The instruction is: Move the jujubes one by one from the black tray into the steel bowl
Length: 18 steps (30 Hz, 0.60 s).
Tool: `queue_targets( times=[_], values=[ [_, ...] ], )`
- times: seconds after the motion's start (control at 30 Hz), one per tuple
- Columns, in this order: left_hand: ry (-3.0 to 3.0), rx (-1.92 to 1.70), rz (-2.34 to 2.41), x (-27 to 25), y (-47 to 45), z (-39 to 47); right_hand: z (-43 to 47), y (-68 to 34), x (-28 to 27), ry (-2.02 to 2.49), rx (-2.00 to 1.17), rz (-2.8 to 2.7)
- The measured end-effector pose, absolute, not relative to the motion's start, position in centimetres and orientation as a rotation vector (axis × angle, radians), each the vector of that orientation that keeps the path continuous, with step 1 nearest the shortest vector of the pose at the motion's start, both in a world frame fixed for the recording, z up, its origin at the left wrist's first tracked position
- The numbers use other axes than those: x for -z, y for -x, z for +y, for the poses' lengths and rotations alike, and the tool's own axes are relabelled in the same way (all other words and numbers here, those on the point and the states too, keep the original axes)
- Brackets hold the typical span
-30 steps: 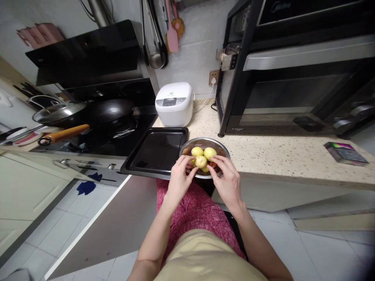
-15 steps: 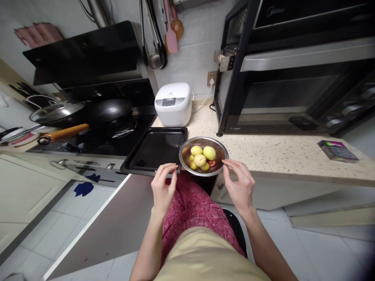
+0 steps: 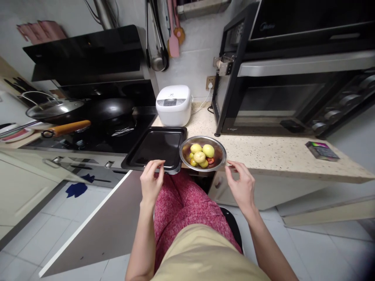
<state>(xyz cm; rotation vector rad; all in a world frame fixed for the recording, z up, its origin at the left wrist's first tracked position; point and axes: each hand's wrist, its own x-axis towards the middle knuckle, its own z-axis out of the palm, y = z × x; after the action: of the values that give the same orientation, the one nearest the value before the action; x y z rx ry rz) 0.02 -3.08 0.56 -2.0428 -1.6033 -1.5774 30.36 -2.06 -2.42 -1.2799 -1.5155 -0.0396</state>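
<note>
A steel bowl [image 3: 220, 160] rests at the counter's front edge. In it lie a yellow-green round fruit [image 3: 208, 150], a pale peeled-looking round piece [image 3: 199, 157], several smaller yellow pieces and a red cut piece [image 3: 210, 160]. My right hand [image 3: 241, 182] is at the bowl's right rim, its thumb and bent fingers a little apart; whether the fingertips touch the rim is hard to see. My left hand [image 3: 152, 181] hovers by the front edge of a black baking tray [image 3: 158, 146], fingers bent, a small gap to the thumb, nothing visible between them.
Behind the tray stands a white rice cooker [image 3: 174, 106]. To the left is a stove with a wok [image 3: 109, 107] and a lidded pan [image 3: 55, 109]. A large oven [image 3: 272, 97] and a small box [image 3: 322, 151] occupy the right counter. Below, a cabinet door [image 3: 99, 222] hangs open.
My left hand has moved left along the tray's front edge, away from the bowl. My right hand has shifted slightly outward from the rim. The view has shifted slightly.
</note>
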Motion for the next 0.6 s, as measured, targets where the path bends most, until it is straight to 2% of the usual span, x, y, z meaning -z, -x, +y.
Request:
queue_targets(
  times=[0.6],
  values=[
    [2.207, 1.549, -1.577, 0.4, -0.6, -3.2, 0.0, -30.3, 3.1, 1.283, 0.171, -1.993]
  ],
)
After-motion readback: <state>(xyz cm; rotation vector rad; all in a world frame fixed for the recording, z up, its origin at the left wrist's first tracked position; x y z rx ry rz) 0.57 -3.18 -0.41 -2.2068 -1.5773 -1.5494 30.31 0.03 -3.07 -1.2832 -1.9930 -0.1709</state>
